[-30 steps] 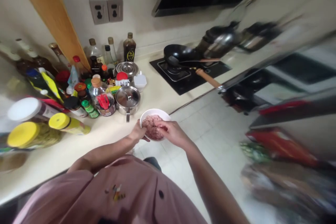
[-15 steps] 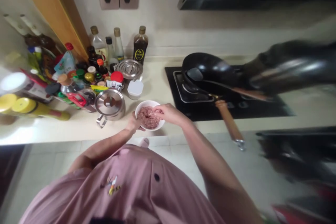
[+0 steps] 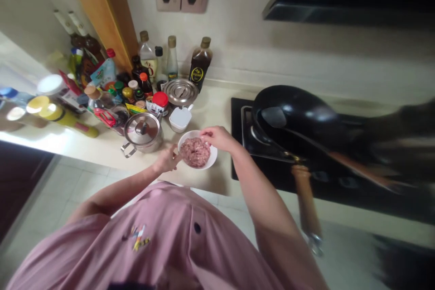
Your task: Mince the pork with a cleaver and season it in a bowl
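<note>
A white bowl [image 3: 212, 157] of pinkish minced meat [image 3: 195, 152] stands on the counter near its front edge. My left hand [image 3: 167, 159] is at the bowl's left side, its thumb and fingers curved against the wall. Over the upper right rim, my right hand [image 3: 219, 138] has its fingers pinched together, the tips just inside the bowl by the meat. Whatever is between those fingertips is too small to make out. The meat has a shallow hollow in its middle.
Left of the bowl are a lidded steel pot [image 3: 142, 132], a white lidded container [image 3: 180, 118] and several seasoning bottles and jars. On the right, a black wok [image 3: 295, 104] with a spatula [image 3: 356, 166] sits on the stove [image 3: 268, 167], its wooden handle [image 3: 306, 195] jutting past the counter edge.
My right hand has drawn back from over the meat to the bowl's upper right rim. My left hand stays at the bowl's left side. The view has shifted and tilted.
</note>
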Tool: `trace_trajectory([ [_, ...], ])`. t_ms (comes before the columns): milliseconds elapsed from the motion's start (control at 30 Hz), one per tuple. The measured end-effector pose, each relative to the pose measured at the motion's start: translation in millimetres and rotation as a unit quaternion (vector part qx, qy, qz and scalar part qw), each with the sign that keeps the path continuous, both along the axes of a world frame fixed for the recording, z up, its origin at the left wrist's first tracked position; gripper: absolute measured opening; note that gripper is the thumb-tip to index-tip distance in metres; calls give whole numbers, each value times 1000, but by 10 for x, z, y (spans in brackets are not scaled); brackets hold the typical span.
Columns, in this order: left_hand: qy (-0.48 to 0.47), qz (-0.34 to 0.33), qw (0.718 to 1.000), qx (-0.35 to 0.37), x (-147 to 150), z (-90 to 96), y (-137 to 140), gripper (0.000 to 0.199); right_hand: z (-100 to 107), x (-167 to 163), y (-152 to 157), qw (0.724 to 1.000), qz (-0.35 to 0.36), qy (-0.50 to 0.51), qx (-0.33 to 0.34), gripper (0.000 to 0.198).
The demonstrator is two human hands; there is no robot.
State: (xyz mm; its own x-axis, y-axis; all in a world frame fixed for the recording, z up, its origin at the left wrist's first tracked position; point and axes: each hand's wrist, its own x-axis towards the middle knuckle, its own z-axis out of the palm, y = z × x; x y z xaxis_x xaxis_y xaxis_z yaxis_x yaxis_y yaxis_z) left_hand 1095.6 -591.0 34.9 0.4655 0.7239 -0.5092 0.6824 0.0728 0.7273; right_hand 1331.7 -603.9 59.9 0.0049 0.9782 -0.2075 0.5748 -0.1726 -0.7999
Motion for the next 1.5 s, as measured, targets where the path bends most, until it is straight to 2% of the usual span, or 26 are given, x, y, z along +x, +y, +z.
trace_trajectory([
  [33, 8, -59, 994, 94, -41, 132, 67, 46, -43, 60, 74, 999, -25, 21, -3, 17],
  [100, 9, -121, 958, 259, -24, 403, 269, 27, -129, 165, 254, 996, -84, 43, -5, 17],
  [200, 37, -137, 913, 382, 254, 657, 732, 26, -243, 256, 575, 987, -153, 37, 12, 16],
  [267, 87, -158, 893, 413, 516, 655, 1074, 30, -294, 263, 783, 986, -165, 31, 20, 16],
  [367, 176, -187, 873, 414, 833, 482, 1476, 36, -320, 208, 1024, 984, -171, 50, 14, 20],
  [500, 243, -215, 878, 353, 997, 297, 1689, 43, -287, 93, 1192, 981, -156, 112, -22, 32],
  [600, 258, -238, 877, 328, 1007, 292, 1717, 42, -262, 39, 1250, 980, -128, 146, -41, 31],
  [700, 253, -255, 878, 317, 995, 313, 1726, 43, -261, 22, 1285, 978, -114, 167, -47, 21],
  [833, 225, -270, 887, 299, 997, 305, 1731, 54, -286, 16, 1304, 976, -99, 189, -45, 7],
  [900, 216, -276, 888, 298, 1000, 326, 1730, 57, -298, 17, 1302, 973, -93, 204, -47, 7],
  [1100, 166, -273, 888, 332, 843, 617, 1634, 34, -312, 51, 1275, 973, -92, 210, -41, 13],
  [1233, 121, -257, 874, 394, 567, 741, 1405, 29, -343, 15, 1237, 985, -49, 162, -13, 3],
  [1333, 84, -230, 869, 431, 366, 693, 1212, 28, -310, -41, 1158, 996, -27, 75, 30, 12],
  [1500, 36, -174, 871, 459, 196, 562, 1045, 28, -67, -80, 945, 991, -59, -24, 118, 15],
])
